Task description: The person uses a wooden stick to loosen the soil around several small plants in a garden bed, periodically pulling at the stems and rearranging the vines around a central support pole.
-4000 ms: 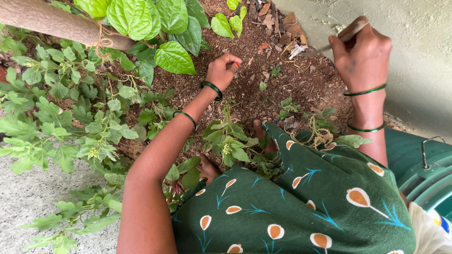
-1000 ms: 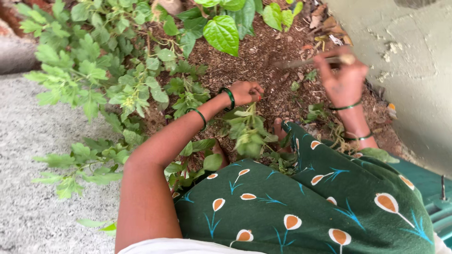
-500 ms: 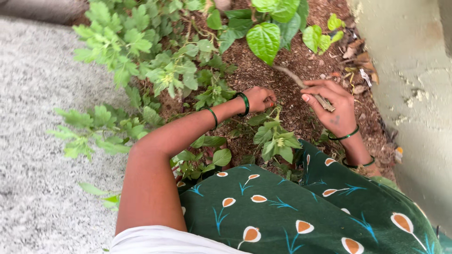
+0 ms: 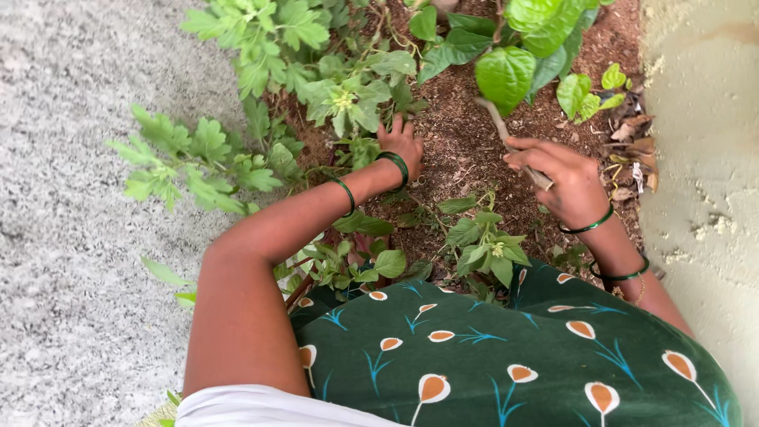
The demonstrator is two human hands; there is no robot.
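Brown soil bed [image 4: 466, 150] between gravel ground [image 4: 71, 237], plastered wall [image 4: 704, 158].

Left hand [image 4: 402, 145] reaches into weed stems [image 4: 348, 103] at soil [image 4: 458, 150] edge. Right hand [image 4: 565, 180] grips stick [image 4: 514, 142] (tip on soil). Green patterned skirt [image 4: 506, 356] below; gravel [image 4: 71, 221] left, wall [image 4: 704, 142] right.

Bare soil [image 4: 462, 142] lies open between leafy weeds [image 4: 316, 87] and the wall [image 4: 704, 158].
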